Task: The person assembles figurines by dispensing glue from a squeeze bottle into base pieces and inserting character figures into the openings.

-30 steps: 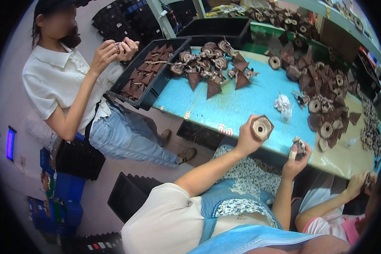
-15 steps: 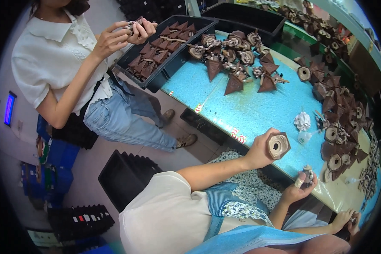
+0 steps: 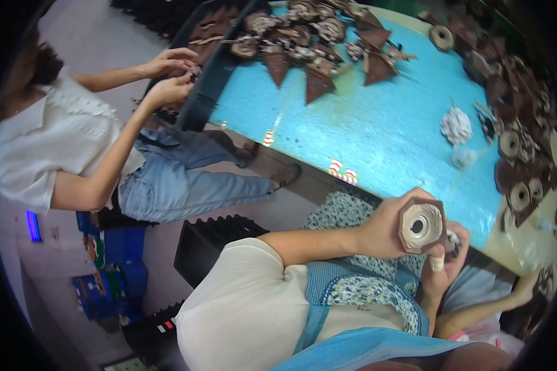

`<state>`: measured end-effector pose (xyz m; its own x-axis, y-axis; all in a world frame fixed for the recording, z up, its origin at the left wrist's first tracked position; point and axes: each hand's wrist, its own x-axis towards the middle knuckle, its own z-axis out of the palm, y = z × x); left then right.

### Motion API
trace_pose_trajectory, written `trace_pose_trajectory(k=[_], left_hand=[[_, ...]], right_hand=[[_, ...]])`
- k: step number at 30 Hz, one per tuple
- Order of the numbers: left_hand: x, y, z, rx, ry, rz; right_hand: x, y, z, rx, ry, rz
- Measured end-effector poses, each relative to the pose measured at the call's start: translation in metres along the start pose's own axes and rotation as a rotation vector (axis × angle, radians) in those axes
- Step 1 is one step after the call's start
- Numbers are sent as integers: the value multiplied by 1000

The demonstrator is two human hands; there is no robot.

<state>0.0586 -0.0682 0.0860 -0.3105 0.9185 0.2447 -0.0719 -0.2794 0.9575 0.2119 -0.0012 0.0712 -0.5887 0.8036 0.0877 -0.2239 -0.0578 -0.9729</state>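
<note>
My left hand [image 3: 382, 227] grips a dark brown, many-sided roof-shaped piece [image 3: 422, 226]. Its beige underside faces me, with a ringed hollow and a dark hole in the middle. Close beside it, partly behind this piece, is my right hand [image 3: 439, 275], a pale wrap around one finger. Its fingers are closed on a small grey-and-white figurine piece [image 3: 453, 242], mostly hidden. The two pieces overlap in view; I cannot tell whether they touch. Both hands are at the near edge of the blue-topped table [image 3: 390, 142].
Brown pointed roof pieces [image 3: 319, 83] cluster at the table's far side, more [image 3: 510, 145] along the right. A crumpled white wad [image 3: 456, 126] lies beside a clear small bottle [image 3: 464, 158]. At left, a co-worker's hands [image 3: 173, 80] are over a black tray [image 3: 207, 80]. Another person's hand [image 3: 526, 287] is at right.
My hands have come together, the roof-shaped piece now in front of the figurine piece. The co-worker's hands have lowered toward the tray. The whole view has shifted.
</note>
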Motion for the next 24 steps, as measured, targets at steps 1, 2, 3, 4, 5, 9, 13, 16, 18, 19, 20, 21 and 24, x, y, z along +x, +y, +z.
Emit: trace_pose_trajectory(k=[1,2,3,4,5,9,13,16,18,19,20,21,24], left_hand=[[-2,0,0,-3,6,-10],[-5,-2,1,-3,16,-19],[-8,-4,1,-48,20,-68],[-10,-6,2,-57,9,-65],[-12,-8,2,-70,30,-63],[-12,-17,7,-92,138,-128],[9,12,0,15,-39,-330],[8,7,-6,-29,-14,-215],[7,-5,-12,-71,-77,-261],[6,-8,-14,-73,-110,-299],[7,-9,-12,-84,-118,-305],[5,-8,-8,-18,-147,-305],[1,-12,1,82,-161,-297]], right_hand=[[1,-2,3,2,-9,-6],[-2,-3,3,5,-22,-11],[-3,1,2,31,-26,-29],[-5,1,2,22,-16,-33],[-7,1,3,-76,-6,-68],[-2,3,-1,-227,14,-123],[13,-3,-9,42,-4,42],[19,-11,-19,250,-46,102],[21,-11,-27,204,-23,98],[20,-13,-29,196,-9,104],[21,-18,-30,153,-14,62],[20,-22,-31,116,-37,29],[19,-32,-35,-174,-160,-22]])
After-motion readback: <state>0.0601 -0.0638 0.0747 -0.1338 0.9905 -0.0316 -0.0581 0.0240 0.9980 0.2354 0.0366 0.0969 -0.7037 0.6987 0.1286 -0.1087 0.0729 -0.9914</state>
